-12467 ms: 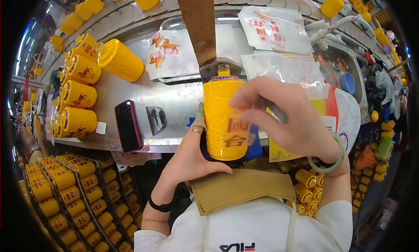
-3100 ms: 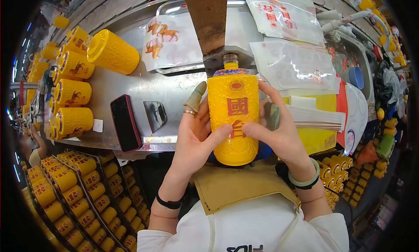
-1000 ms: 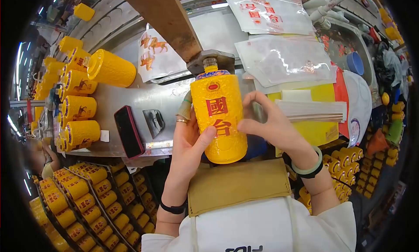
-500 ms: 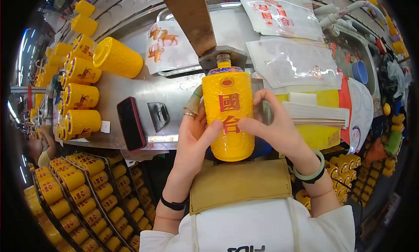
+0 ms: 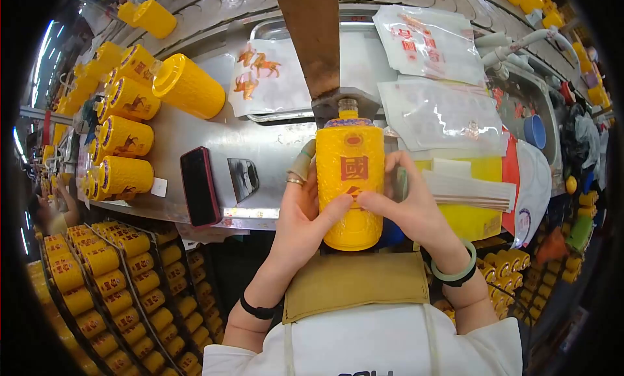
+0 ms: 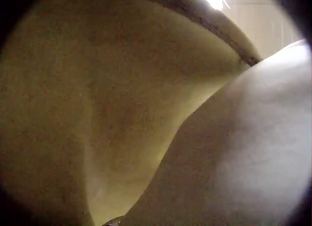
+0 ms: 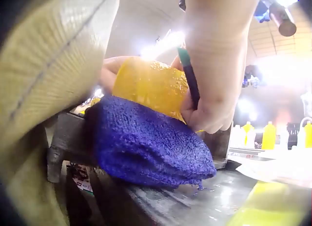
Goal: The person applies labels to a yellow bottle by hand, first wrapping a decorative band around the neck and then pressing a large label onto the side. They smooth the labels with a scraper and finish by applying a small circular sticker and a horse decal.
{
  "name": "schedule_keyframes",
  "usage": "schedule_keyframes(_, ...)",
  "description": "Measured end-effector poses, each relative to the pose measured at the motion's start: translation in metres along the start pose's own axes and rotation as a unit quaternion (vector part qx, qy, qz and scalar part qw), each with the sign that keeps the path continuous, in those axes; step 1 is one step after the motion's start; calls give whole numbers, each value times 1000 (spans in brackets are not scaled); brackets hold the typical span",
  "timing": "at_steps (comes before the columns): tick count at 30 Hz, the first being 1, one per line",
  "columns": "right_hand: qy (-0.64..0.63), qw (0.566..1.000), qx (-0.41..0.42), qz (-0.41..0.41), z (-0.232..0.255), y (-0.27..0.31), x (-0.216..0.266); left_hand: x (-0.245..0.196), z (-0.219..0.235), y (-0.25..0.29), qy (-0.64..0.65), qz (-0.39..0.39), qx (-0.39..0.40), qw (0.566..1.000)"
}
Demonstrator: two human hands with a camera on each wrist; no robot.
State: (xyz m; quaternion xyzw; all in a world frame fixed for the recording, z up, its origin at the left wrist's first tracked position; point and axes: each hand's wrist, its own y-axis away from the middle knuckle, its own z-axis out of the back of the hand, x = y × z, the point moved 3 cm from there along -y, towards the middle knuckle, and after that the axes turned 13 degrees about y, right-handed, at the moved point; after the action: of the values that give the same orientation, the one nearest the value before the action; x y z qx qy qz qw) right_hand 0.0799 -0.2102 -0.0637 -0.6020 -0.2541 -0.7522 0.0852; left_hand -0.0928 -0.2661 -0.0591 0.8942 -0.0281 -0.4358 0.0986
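Note:
A yellow embossed bottle (image 5: 331, 155) with red characters lies in front of me, its clear neck at the metal bracket (image 5: 356, 103) below a wooden post. My left hand (image 5: 299, 223) holds its left side, thumb over the lower character; the index finger wears a pale finger cot. From the other side my right hand (image 5: 419, 210) grips it, thumb pressing beside the left thumb and fingers bent at the flank. The right wrist view shows a green and black strip (image 7: 190, 72) in that hand, and a blue towel (image 7: 151, 143) under the bottle. Skin and cloth fill the left wrist view.
White paper strips (image 5: 474, 190) lie at the right, below printed decal sheets (image 5: 448, 112). A sheet with horses (image 5: 273, 70) rests behind the post. Phone (image 5: 200, 187) and several yellow bottles (image 5: 133, 138) are left. A blue cup (image 5: 534, 130) is in the sink; racked bottles (image 5: 110, 268) stand low left.
Earlier the right hand hovered over the bottle, characters at its lower right; now they face up, centred, under both thumbs. White strips have appeared. Lately the right thumb stays pressed; the head view shifts.

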Motion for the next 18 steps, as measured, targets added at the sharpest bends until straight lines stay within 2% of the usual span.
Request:
schedule_keyframes(4,-2,1000,4,7,0,4,-1,3,0,3,-6,-27,5,1000)
schedule_keyframes(6,-17,999,1,-37,1,2,-6,9,4,6,-90,-78,2,993)
schedule_keyframes(7,-64,998,17,-21,3,2,-8,1,0,11,-203,-161,3,966)
schedule_keyframes(8,-116,992,30,-38,4,7,1,-3,-4,17,-321,-234,-11,917)
schedule_keyframes(9,-118,992,39,-19,15,5,-18,-1,-2,20,-403,-264,25,876)
schedule_keyframes(10,-97,993,63,-2,22,4,-22,6,2,26,-483,-269,51,832)
schedule_keyframes(12,-142,986,86,-24,36,2,-23,9,-9,28,-529,-289,52,797)
schedule_keyframes(13,-138,982,127,-10,36,-2,-17,7,-10,30,-532,-266,54,802)
schedule_keyframes(14,-110,986,124,-18,40,-4,-13,8,-12,30,-530,-241,67,810)
schedule_keyframes(15,-79,991,107,-33,44,-2,-9,10,-14,27,-558,-271,50,783)
schedule_keyframes(16,-47,994,83,-50,53,2,-5,13,-16,28,-555,-274,40,784)
schedule_keyframes(18,-46,995,85,-25,56,0,-1,14,-22,27,-546,-278,28,789)
